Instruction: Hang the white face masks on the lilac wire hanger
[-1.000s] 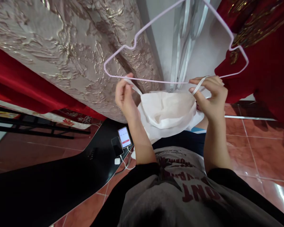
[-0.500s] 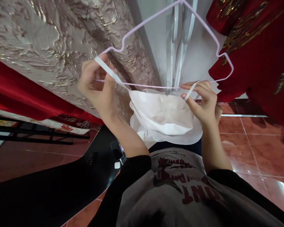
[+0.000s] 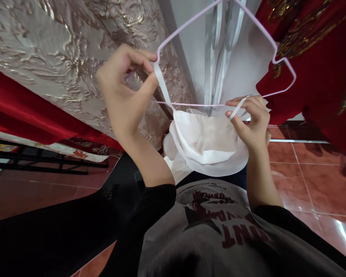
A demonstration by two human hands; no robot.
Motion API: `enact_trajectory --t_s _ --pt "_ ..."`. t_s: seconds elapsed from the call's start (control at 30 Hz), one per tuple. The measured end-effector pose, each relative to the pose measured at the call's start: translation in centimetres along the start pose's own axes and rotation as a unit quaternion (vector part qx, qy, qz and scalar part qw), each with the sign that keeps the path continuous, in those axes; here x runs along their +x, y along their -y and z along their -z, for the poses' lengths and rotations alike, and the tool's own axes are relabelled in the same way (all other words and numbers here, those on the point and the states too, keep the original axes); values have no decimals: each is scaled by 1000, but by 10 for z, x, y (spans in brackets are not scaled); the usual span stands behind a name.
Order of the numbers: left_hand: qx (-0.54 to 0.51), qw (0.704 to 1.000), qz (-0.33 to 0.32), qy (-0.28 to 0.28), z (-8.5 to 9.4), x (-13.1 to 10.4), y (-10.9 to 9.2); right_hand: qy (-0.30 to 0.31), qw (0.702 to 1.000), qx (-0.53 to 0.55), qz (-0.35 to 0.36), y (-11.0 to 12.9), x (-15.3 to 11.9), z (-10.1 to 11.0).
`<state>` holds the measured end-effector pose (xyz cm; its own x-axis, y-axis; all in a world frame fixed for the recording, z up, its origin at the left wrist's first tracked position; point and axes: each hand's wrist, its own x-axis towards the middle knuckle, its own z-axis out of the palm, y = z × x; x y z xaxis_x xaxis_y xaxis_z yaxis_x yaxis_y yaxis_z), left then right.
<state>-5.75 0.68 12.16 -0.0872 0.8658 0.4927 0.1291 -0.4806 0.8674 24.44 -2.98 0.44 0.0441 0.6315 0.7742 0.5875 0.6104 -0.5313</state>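
Observation:
A thin lilac hanger (image 3: 198, 104) hangs in front of me, its lower bar crossing just above a white garment (image 3: 209, 132) with sheer layers. My left hand (image 3: 127, 86) pinches the garment's left strap (image 3: 163, 85) up at the notch of the hanger's left shoulder. The strap runs taut down to the garment's edge. On the other side, my right hand (image 3: 252, 121) is closed at the lower bar, the right strap (image 3: 238, 107) stretched over its fingers. Part of the hanger's left end is hidden behind my left hand; its hook is out of frame.
Beige textured fabric with a metallic sheen (image 3: 75, 57) hangs at left, and red cloth with gold decoration (image 3: 308, 77) at right. White panels with handles (image 3: 217, 50) stand behind the hanger. A black glossy surface (image 3: 60, 219) lies lower left, above red floor tiles (image 3: 328, 173).
My left hand has moved right and slightly up with the strap, from the hanger's outer left end to its notch. Hanger and right hand have shifted slightly right.

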Motion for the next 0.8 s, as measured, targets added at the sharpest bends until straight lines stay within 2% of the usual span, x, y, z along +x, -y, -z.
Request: enact_trajectory --t_s 0.03,0.1,0.23,0.3,0.37,0.4,0.5,0.53,0.6,0.67,0.7,0.73,0.8 --pt "1 1000 -23 10 -3 -1 1 3 1000 -3 -2 0 0 0" --pt "-16 999 -44 -14 -6 -4 8 7 1000 -3 -2 -2 -1 0" --pt "-114 977 -59 -171 -14 -14 46 7 1000 0 7 -6 0 0" --pt "-194 955 -27 -224 -23 -22 69 5 1000 -7 8 -5 1 -2" --pt "-258 944 51 -200 -37 -32 87 6 1000 -12 5 -2 1 -4" --pt "-271 943 65 -182 -45 -37 93 9 1000 -10 5 -1 1 -5" --pt "-263 954 34 -141 -64 -49 97 -7 1000 19 15 -4 -4 -7" --pt "-255 957 20 -135 -67 -51 96 -38 999 36 15 -8 -5 -6" --pt "-235 964 9 -127 -69 -54 94 -163 984 77 14 -25 -7 0" --pt "-220 967 13 -130 -65 -54 94 -306 946 110 17 -45 -3 12" --pt "-216 967 13 -133 -63 -54 95 -349 929 119 17 -55 2 21" --pt "-215 967 13 -133 -61 -54 97 -365 923 124 21 -62 8 30" --pt "-222 967 14 -123 -57 -54 101 -320 939 131 6 -67 26 47"
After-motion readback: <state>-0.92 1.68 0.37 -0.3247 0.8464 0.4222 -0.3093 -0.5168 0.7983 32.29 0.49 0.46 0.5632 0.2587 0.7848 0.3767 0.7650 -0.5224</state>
